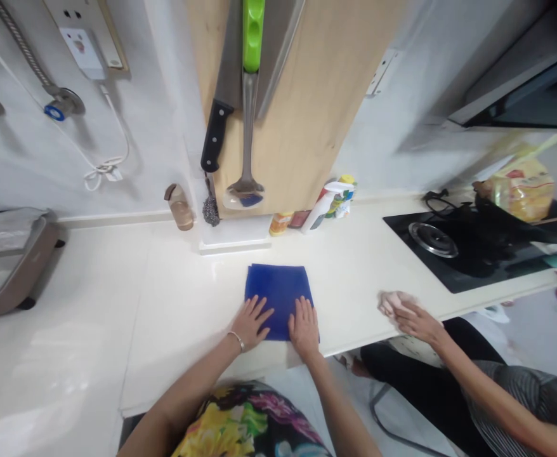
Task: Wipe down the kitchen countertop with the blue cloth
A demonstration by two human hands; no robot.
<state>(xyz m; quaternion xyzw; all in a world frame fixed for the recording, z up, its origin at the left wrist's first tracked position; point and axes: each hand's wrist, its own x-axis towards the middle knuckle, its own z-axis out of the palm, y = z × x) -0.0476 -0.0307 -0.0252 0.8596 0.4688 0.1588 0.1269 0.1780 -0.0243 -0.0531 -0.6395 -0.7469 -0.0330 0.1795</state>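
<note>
Fingers, left hand (250, 325): spread, laid palm down on the lower-left part of the blue cloth (281, 285). Fingers, right hand (304, 325): extended, lying closer together, palm down on the lower-right part. Cloth: folded, roughly square, flat on the pale surface (178, 285), just below the centre of the frame.

Scan, left to right. Far left: brown appliance (35, 273) on the surface. Upper left: white plug (82, 54) at a wall socket, cord looped below. Left of centre: brownish see-through container (181, 209) near the wall. Upper centre: steel-wool pad (210, 211), then black-handled knife (217, 134) and green-handled ladle (250, 127), the latter two in front of a wooden board (307, 95). Right of centre: white spray bottle (320, 209) beside other containers. Right: black hob (454, 279), yellow bag (521, 190) toward its rear. Lower right: another person's hand (416, 322) touching a pale crumpled cloth (391, 303) near the surface's front edge.
</note>
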